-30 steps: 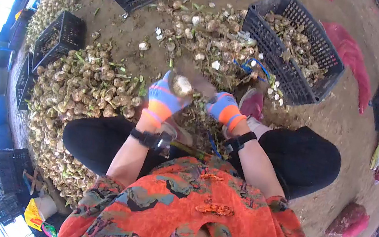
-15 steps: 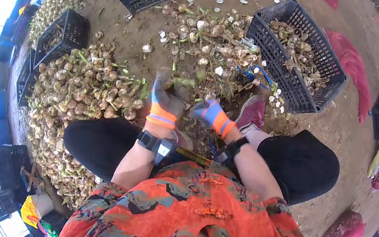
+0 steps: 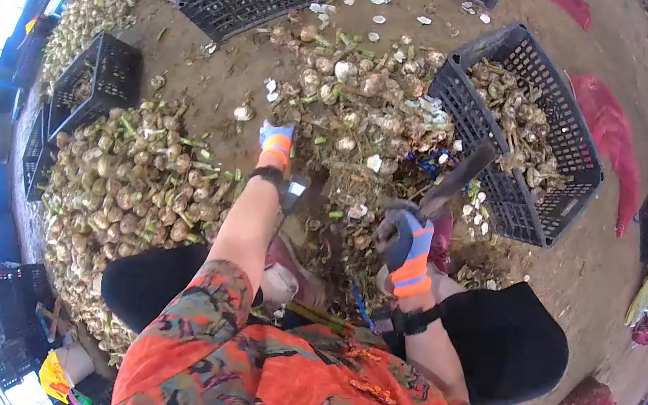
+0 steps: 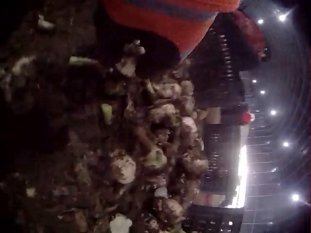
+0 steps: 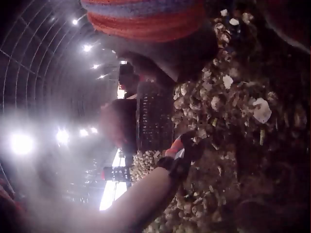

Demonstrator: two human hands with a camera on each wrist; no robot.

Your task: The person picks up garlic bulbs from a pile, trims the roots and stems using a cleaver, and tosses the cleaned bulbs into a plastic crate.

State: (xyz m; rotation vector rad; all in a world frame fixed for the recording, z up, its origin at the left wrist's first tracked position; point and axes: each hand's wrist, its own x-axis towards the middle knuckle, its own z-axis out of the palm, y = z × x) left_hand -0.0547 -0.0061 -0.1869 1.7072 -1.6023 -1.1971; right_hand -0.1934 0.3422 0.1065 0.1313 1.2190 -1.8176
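My left hand (image 3: 276,138), in a grey, blue and orange glove, reaches down at the left edge of a scatter of garlic bulbs (image 3: 372,83). A whitish piece (image 4: 128,64) shows by its dark fingers in the left wrist view; whether they grip it I cannot tell. My gloved right hand (image 3: 410,246) grips a knife (image 3: 463,178) near my right shoe. Its broad dark blade points up and right, overlapping the near crate in the head view. A large heap of garlic bulbs (image 3: 134,172) lies left of my left forearm.
A black crate (image 3: 461,110) holding trimmings stands at front right. Another black crate (image 3: 266,3) stands ahead to the left, and a smaller one (image 3: 119,77) sits beyond the heap. Pink net sacks (image 3: 607,129) lie at the right. White skins (image 3: 378,19) litter the dirt floor.
My left hand, which held a garlic bulb close to the right hand, has stretched forward and down to the floor. The right hand has moved right and back, its blade swinging up and right.
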